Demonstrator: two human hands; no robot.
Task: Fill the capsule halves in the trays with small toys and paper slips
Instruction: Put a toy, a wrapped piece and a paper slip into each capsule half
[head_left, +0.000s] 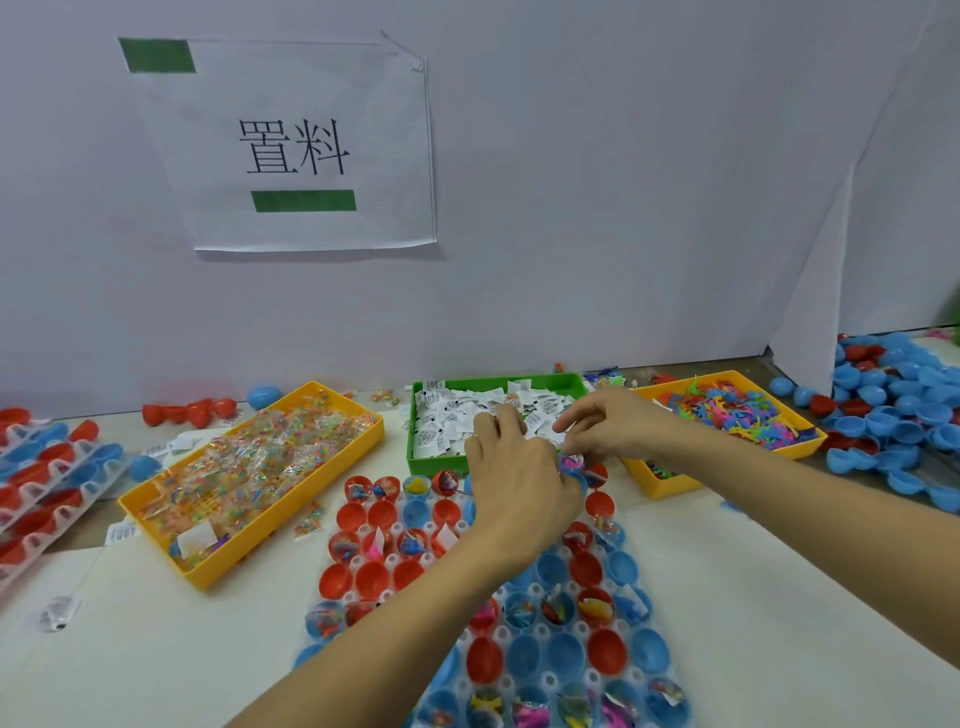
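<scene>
The clear blister tray, long axis running away from the viewer, cups glossy red and blue capsule halves, mouths up. At its far end the left hand curls over a cup; the right hand pinches something small, unidentifiable. Beyond sits a green bin of white paper slips.

The light is even and soft, a little cool. Under my fingers I see only weak shadows. Beyond my fingers the wall bends near the edges, slightly blurred.
</scene>
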